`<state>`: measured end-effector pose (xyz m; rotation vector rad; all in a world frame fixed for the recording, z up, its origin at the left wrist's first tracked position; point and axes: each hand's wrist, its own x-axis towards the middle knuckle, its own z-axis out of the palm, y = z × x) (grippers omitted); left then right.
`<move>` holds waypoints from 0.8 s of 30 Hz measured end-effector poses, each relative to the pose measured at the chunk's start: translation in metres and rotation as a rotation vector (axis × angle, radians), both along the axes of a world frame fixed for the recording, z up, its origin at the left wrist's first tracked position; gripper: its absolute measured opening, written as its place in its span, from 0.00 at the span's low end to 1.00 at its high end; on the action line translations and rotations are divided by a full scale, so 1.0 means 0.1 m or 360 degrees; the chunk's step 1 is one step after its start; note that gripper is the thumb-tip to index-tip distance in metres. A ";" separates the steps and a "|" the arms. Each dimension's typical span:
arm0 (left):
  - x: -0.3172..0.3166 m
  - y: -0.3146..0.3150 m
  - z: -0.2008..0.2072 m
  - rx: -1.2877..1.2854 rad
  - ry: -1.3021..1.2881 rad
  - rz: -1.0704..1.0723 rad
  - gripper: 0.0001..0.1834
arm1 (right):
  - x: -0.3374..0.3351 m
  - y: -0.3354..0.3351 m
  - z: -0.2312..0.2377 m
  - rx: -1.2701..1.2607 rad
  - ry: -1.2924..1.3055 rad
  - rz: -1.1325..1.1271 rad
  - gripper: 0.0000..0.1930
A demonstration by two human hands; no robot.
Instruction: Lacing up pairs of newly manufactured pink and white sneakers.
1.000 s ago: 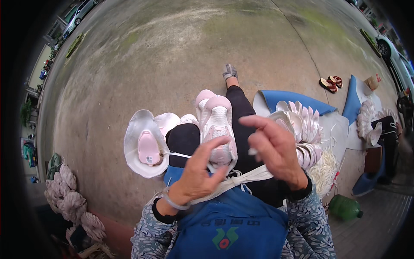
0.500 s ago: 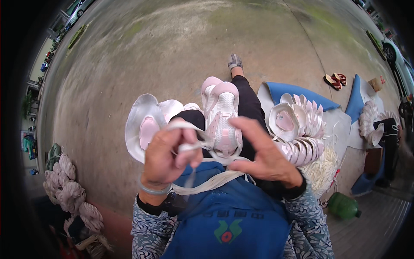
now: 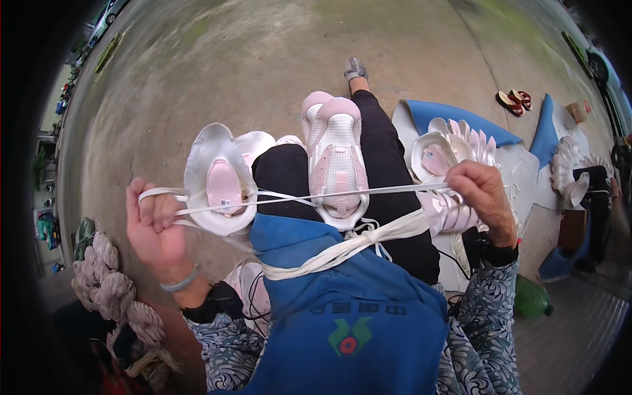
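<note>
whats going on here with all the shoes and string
A person sits on the concrete ground with a pink and white shoe upper on their lap. The left hand and right hand pull a white lace taut between them, over the shoe. More white shoe parts are piled at the right on a white sheet.

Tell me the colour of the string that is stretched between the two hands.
White. The string shows best in the head view, pulled taut between the left hand and right hand.

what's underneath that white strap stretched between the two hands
The white strap, pulled taut from the left hand to the right hand, crosses over a pink-and-white shoe upper resting on a black-trousered lap. What lies beneath that upper is hidden.
</note>
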<state>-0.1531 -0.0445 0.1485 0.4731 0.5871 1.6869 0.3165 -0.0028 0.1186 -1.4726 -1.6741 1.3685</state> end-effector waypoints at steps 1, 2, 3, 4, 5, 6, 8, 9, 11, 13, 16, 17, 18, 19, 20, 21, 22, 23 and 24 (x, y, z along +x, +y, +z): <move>-0.19 -0.06 0.00 -0.0041 0.0092 0.0148 0.16 | 0.11 0.00 -0.04 -0.0015 0.0066 -0.0115 0.08; -0.35 -0.11 -0.04 -0.0086 0.0178 0.0287 0.16 | 0.24 -0.01 -0.11 0.0016 0.0033 -0.0260 0.08; -0.51 -0.25 0.03 -0.0088 0.0204 0.0309 0.16 | 0.32 0.02 -0.20 0.0043 0.0036 -0.0372 0.08; -0.64 -0.29 0.01 -0.0057 0.0169 0.0346 0.15 | 0.42 0.02 -0.26 0.0042 0.0034 -0.0380 0.08; -0.74 -0.35 -0.03 -0.0025 0.0136 0.0387 0.13 | 0.51 0.03 -0.31 0.0160 -0.0034 -0.0586 0.08; -0.76 -0.40 -0.03 -0.0062 0.0199 0.0476 0.14 | 0.59 0.05 -0.39 0.0275 -0.0097 -0.0786 0.09; -0.87 -0.52 -0.08 -0.0057 0.0230 0.0520 0.15 | 0.82 0.16 -0.47 0.0413 -0.0041 -0.1015 0.08; -0.91 -0.57 -0.08 -0.0054 0.0253 0.0569 0.17 | 0.89 0.21 -0.49 0.0319 0.0162 -0.1137 0.07; -0.57 -0.50 -0.10 -0.0023 0.0330 0.0459 0.16 | 0.61 0.23 -0.34 0.0391 0.0266 -0.1104 0.07; 0.13 -0.34 -0.06 0.0100 0.0564 0.0189 0.17 | 0.12 0.20 -0.25 0.0618 0.0347 -0.1021 0.07; 0.79 -0.33 -0.03 0.0368 0.1133 -0.0590 0.22 | -0.57 0.02 -0.11 0.0670 0.0484 -0.0370 0.07; 0.98 -0.23 0.11 0.0438 0.1394 -0.0931 0.21 | -0.69 -0.04 -0.08 0.0553 0.0566 -0.0242 0.06; 1.09 -0.14 0.27 0.0504 0.1661 -0.1282 0.21 | -0.80 -0.08 -0.09 0.0427 0.0595 -0.0198 0.06; 1.07 -0.14 0.18 0.0506 0.1665 -0.1286 0.21 | -0.84 -0.11 -0.18 0.0407 0.0525 -0.0163 0.06; 1.03 -0.16 -0.02 0.0335 0.1910 -0.1076 0.18 | -0.85 -0.12 -0.27 0.0276 0.0500 -0.0148 0.06; 0.99 -0.19 -0.17 0.0157 0.2138 -0.0858 0.15 | -0.85 -0.13 -0.39 0.0140 0.0472 -0.0132 0.06; 0.91 -0.22 -0.27 -0.0266 0.2000 -0.0915 0.14 | -0.82 -0.14 -0.57 0.0346 0.0355 -0.0115 0.06; 0.79 -0.29 -0.41 -0.0260 0.1991 -0.0927 0.14 | -0.75 -0.17 -0.70 0.0446 0.0075 -0.0085 0.07; 0.66 -0.41 -0.58 -0.0374 0.2183 -0.0802 0.14 | -0.72 -0.20 -0.80 0.0589 -0.0083 -0.0064 0.07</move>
